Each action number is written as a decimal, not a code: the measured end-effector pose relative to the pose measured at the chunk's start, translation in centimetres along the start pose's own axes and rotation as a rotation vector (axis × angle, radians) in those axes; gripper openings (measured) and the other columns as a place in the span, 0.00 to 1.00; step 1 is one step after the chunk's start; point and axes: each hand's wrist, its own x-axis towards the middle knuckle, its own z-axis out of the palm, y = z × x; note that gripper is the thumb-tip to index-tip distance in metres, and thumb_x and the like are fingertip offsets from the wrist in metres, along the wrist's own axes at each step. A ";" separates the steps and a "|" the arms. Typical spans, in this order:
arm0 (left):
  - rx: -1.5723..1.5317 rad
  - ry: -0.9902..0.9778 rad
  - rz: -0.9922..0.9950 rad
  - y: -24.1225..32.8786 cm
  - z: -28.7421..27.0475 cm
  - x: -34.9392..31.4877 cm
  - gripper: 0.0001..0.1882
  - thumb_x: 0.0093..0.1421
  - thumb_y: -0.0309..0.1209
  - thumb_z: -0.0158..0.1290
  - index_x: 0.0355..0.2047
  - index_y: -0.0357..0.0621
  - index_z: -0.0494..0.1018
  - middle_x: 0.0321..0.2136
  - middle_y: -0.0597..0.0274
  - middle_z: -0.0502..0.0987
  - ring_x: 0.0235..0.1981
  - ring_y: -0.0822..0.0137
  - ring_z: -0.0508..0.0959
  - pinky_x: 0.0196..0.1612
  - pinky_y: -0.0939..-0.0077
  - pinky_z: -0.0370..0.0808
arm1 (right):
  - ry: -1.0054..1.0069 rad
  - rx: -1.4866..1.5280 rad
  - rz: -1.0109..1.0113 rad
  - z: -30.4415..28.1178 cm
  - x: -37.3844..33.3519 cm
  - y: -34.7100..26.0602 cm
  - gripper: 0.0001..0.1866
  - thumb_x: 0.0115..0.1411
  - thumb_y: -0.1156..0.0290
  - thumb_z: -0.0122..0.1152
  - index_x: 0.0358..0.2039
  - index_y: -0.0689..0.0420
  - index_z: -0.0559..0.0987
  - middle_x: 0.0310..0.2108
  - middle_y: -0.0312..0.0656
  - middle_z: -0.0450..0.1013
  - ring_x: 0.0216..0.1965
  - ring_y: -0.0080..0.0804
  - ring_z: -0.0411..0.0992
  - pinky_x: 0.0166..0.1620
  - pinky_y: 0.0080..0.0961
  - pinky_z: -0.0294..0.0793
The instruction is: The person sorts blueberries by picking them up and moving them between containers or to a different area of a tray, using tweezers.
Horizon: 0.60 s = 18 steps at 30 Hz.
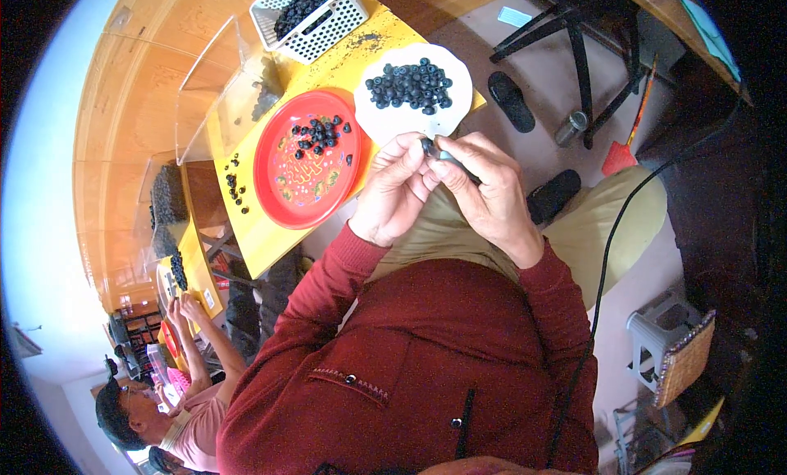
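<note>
Above my lap, just in front of the white plate's near rim, both hands meet. My left hand (390, 191) pinches a small dark round bead (427, 146) between thumb and fingertips. Gripped in my right hand (493, 198) is a slim tool with a dark handle (461, 165); its tip is at the bead, and its exact kind is hidden by my fingers. Many similar dark beads (410, 85) lie in a heap on the scalloped white plate (379, 124). To the left, a red tray (275, 198) with a printed pattern holds a smaller group.
A white perforated basket (329, 40) full of dark beads stands at the table's far end. Loose beads (235, 190) and dark crumbs lie on the yellow table (254, 244). A clear plastic panel (215, 98) rises at left. Further left another person (193, 409) works. A black cable (611, 254) hangs at right.
</note>
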 end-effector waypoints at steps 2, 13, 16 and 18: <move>0.039 -0.020 0.031 0.1 0.3 -0.1 0.07 0.62 0.30 0.52 0.40 0.42 0.74 0.35 0.63 0.78 0.36 0.72 0.77 0.42 0.75 0.76 | 0.004 0.016 0.026 -0.1 0.0 0.0 0.15 0.61 0.71 0.59 0.44 0.68 0.76 0.31 0.46 0.73 0.30 0.30 0.73 0.34 0.24 0.71; 0.048 -0.091 0.040 0.1 1.0 -0.4 0.08 0.63 0.29 0.51 0.41 0.41 0.73 0.37 0.60 0.78 0.38 0.69 0.77 0.45 0.72 0.76 | 0.036 0.183 0.080 -0.6 0.4 -0.5 0.14 0.61 0.68 0.60 0.42 0.66 0.78 0.32 0.44 0.74 0.34 0.29 0.74 0.38 0.22 0.72; 0.078 -0.080 0.025 0.0 1.1 -0.5 0.08 0.63 0.29 0.51 0.42 0.41 0.73 0.40 0.59 0.77 0.40 0.69 0.76 0.46 0.72 0.75 | 0.038 0.209 0.067 -0.3 0.4 -0.6 0.14 0.58 0.70 0.63 0.41 0.66 0.78 0.32 0.41 0.74 0.34 0.24 0.72 0.37 0.19 0.70; 0.095 -0.096 0.017 -0.1 1.2 -0.6 0.08 0.64 0.29 0.51 0.42 0.41 0.73 0.41 0.59 0.77 0.41 0.70 0.76 0.47 0.72 0.74 | 0.060 0.230 0.121 -0.3 0.3 -0.3 0.13 0.58 0.68 0.64 0.37 0.65 0.79 0.31 0.42 0.75 0.32 0.24 0.73 0.34 0.20 0.71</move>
